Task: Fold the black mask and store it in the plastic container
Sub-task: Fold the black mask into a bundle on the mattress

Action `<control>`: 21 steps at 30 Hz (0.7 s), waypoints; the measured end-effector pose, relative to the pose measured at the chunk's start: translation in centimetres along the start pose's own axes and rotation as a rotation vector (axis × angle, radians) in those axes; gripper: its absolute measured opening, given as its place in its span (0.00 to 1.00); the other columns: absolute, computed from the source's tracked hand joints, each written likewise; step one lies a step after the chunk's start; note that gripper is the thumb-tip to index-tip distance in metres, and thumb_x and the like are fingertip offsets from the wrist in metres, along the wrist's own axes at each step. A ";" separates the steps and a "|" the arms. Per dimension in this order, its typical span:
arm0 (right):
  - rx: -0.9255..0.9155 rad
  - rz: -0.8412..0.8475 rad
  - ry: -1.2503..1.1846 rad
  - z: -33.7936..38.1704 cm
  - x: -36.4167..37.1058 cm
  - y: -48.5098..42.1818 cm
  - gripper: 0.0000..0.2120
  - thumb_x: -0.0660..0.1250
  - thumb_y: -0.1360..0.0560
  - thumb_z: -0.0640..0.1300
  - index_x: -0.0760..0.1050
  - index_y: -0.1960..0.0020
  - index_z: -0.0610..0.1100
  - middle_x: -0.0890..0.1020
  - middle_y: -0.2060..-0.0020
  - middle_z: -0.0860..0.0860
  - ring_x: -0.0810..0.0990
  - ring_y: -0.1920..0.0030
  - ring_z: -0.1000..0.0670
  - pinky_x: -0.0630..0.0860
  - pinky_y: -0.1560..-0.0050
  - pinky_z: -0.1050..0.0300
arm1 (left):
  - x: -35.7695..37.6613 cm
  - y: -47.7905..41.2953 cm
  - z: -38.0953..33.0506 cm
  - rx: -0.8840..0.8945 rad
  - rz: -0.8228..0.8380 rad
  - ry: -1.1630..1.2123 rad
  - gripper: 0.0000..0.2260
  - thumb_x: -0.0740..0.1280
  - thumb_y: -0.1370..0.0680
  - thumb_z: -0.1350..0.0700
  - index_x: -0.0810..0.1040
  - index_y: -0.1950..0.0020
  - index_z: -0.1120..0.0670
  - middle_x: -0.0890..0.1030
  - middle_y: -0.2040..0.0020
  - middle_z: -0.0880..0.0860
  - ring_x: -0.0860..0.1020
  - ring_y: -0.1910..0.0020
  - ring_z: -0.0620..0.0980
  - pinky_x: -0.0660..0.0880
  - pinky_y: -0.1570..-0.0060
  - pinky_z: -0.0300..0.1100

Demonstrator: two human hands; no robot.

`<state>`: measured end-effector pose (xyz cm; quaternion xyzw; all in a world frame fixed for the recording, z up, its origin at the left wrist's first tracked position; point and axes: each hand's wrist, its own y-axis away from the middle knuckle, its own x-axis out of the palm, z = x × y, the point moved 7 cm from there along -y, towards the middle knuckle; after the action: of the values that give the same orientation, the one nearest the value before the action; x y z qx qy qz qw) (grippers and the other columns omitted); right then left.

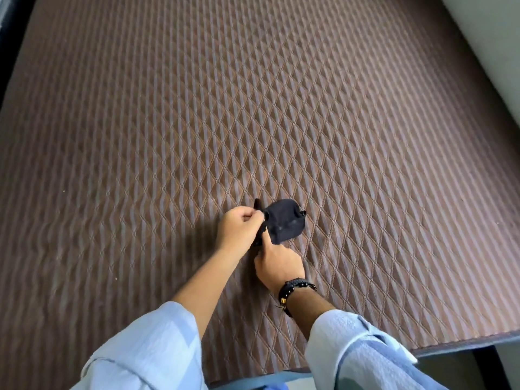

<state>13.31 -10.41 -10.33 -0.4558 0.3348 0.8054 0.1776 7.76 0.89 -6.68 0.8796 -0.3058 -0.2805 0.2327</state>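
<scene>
The black mask (284, 220) lies on the brown quilted mattress (253, 108), a little below the middle of the view. My left hand (239, 229) pinches the mask's left edge, where an ear loop sticks up. My right hand (277, 264) comes from below, its index finger pressing on the mask's lower left part. A black bead bracelet (292, 291) sits on my right wrist. The mask's right ear loop shows at its far right edge. No plastic container is in view.
The mattress fills most of the view. Its near edge (450, 344) runs along the lower right, with floor beyond. A pale wall (495, 52) borders the upper right. My light blue sleeves (146, 353) fill the bottom.
</scene>
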 end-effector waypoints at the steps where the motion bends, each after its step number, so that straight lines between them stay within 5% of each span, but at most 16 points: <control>1: -0.020 0.000 0.002 -0.1 0.1 -0.1 0.21 0.56 0.23 0.47 0.65 0.30 0.49 0.83 0.58 0.45 0.79 0.65 0.40 0.65 0.68 0.54 | 1.1 -0.2 -0.8 0.000 0.038 -0.036 0.09 0.68 0.25 0.52 0.80 0.65 0.52 0.79 0.71 0.50 0.77 0.67 0.54 0.77 0.61 0.48; 4: -0.069 -0.005 -0.016 -0.6 0.2 0.0 0.09 0.56 0.21 0.50 0.71 0.48 0.46 0.83 0.59 0.45 0.81 0.61 0.38 0.66 0.67 0.53 | 4.5 -0.8 -2.6 -0.007 0.108 -0.149 0.07 0.67 0.27 0.54 0.78 0.65 0.53 0.76 0.68 0.57 0.74 0.67 0.54 0.71 0.62 0.47; 8: -0.106 -0.014 -0.094 -1.7 0.7 0.4 0.10 0.58 0.23 0.52 0.70 0.51 0.46 0.82 0.60 0.44 0.80 0.61 0.37 0.65 0.66 0.51 | 7.9 -1.6 -3.5 -0.096 0.107 -0.181 0.08 0.68 0.26 0.56 0.84 0.60 0.58 0.89 0.57 0.62 0.88 0.55 0.61 0.86 0.49 0.53; 15: -0.143 0.014 -0.144 -2.5 1.5 0.6 0.12 0.58 0.25 0.51 0.74 0.52 0.44 0.84 0.58 0.44 0.81 0.59 0.37 0.65 0.65 0.52 | 10.5 -1.6 -3.2 -0.092 0.079 -0.423 0.13 0.67 0.22 0.55 0.88 0.45 0.60 0.89 0.48 0.59 0.87 0.46 0.59 0.84 0.47 0.49; 19: -0.199 -0.025 -0.307 -2.9 0.9 1.8 0.16 0.60 0.22 0.49 0.67 0.37 0.45 0.82 0.58 0.46 0.79 0.60 0.41 0.66 0.64 0.52 | 10.4 -1.5 -3.3 -0.171 0.229 -0.192 0.14 0.64 0.19 0.65 0.82 0.36 0.67 0.84 0.36 0.66 0.83 0.36 0.64 0.82 0.37 0.53; 21: -0.238 -0.004 -0.389 -3.2 0.7 3.0 0.27 0.61 0.23 0.47 0.57 0.26 0.48 0.82 0.55 0.49 0.79 0.58 0.45 0.70 0.61 0.52 | 9.7 -0.5 -3.6 -0.252 0.321 0.048 0.16 0.61 0.17 0.69 0.75 0.29 0.69 0.80 0.33 0.67 0.80 0.32 0.65 0.81 0.43 0.43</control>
<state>13.15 -14.84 -10.98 -0.3104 0.1961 0.9115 0.1853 16.65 -4.42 -7.71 0.7900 -0.3990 -0.2545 0.3898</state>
